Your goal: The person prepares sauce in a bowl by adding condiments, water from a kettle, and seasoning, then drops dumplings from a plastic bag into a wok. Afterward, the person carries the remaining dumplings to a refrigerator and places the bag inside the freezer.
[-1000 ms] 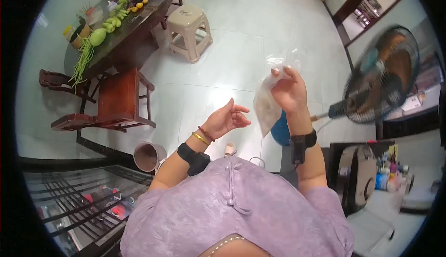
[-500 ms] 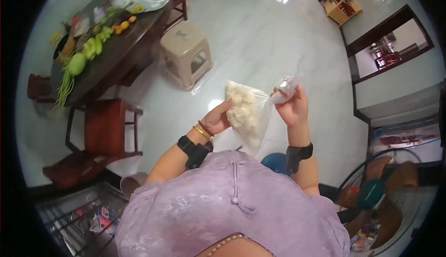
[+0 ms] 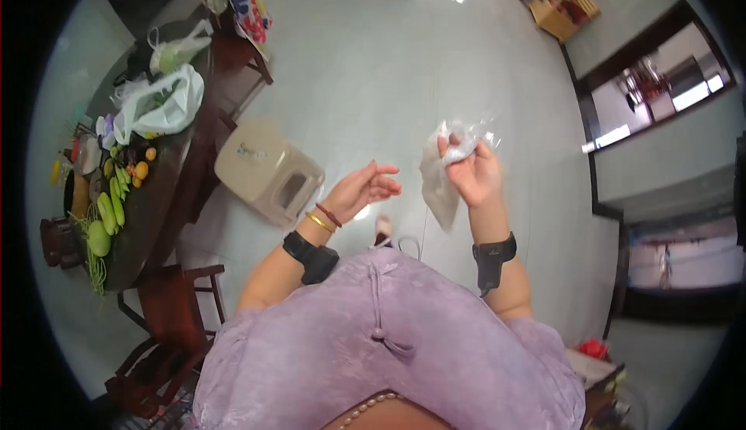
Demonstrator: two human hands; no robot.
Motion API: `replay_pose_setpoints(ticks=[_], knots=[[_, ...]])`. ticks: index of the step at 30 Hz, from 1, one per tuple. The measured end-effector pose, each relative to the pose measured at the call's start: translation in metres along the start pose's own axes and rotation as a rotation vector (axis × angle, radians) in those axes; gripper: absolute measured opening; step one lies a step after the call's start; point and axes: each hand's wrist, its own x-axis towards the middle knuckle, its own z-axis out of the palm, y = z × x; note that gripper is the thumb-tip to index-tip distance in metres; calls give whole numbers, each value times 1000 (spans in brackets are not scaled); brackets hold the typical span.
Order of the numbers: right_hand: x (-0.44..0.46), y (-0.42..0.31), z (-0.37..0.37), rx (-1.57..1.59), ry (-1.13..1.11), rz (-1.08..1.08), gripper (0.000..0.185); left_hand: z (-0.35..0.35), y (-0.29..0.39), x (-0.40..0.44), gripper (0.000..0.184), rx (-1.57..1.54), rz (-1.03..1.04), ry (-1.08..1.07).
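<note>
From my right hand [image 3: 475,175] hangs a clear plastic bag [image 3: 440,197] with pale contents, its gathered neck gripped between the fingers and loose plastic sticking up above them. What the pale contents are I cannot make out; the hand hides part of the bag. My left hand [image 3: 364,191] is in the air to the left of the bag, apart from it, with its fingers spread and nothing in them.
A beige plastic stool [image 3: 264,170] stands on the tiled floor at left. Beyond it, a dark table [image 3: 167,212] bears a white plastic bag [image 3: 175,107], cucumbers, a green melon [image 3: 98,238] and orange fruit. A wooden chair [image 3: 167,306] is at lower left.
My left hand has let go of the bag's side and moved left. The bag now hangs from my right hand alone. The view has shifted, with the stool and table further left and the fan gone.
</note>
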Motion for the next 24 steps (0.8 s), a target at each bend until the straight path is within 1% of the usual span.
replay_pose_setpoints(ticks=[1,2,3,4,5,6,7,8,10,11,12,13,14,15,16,17,18,19,20,21,22,24], knots=[[28,-10,4,23,-5,63,23,2,10,20,46,-29,-8,108],[54,-17,6,44,-16,127,24,-3,17,37,50,8,-13,120],[77,-30,6,23,-122,214,26,-6,23,56,54,-41,-16,131],[98,-37,10,17,-157,254,26,-8,28,72,57,-103,-20,148],[117,-43,14,8,-245,330,25,-17,31,87,57,-98,21,173],[135,-49,16,2,-332,400,24,-31,34,105,61,-264,13,114],[154,-51,19,-4,-351,429,24,-40,40,122,64,-432,2,43],[174,-49,23,-17,-339,453,24,-40,53,135,64,-429,36,46],[220,-51,29,-53,-348,490,23,-44,80,162,67,-506,251,46],[245,-53,31,-89,-282,458,23,-58,93,174,66,-534,266,-10],[272,-54,35,-122,-218,418,22,-69,107,188,66,-521,287,-21],[289,-54,50,-215,-120,324,22,-74,124,197,63,-455,335,79],[319,-60,49,-215,-136,313,22,-85,142,210,60,-387,374,176],[349,-65,40,-283,-140,290,22,-101,159,220,54,-493,333,171],[373,-78,35,-356,-135,248,22,-115,174,233,54,-480,307,140],[392,-90,38,-367,-133,193,22,-130,192,252,50,-410,376,155],[413,-98,43,-410,-11,199,21,-145,215,277,47,-344,456,160],[435,-106,49,-445,120,211,21,-153,240,299,47,-344,439,110],[448,-111,55,-454,123,167,21,-155,258,307,43,-119,469,132],[465,-113,61,-394,85,170,20,-161,276,318,40,103,502,163],[485,-118,67,-330,45,182,20,-174,290,337,40,103,492,142],[528,-121,83,-283,53,156,20,-206,317,366,35,429,563,32]])
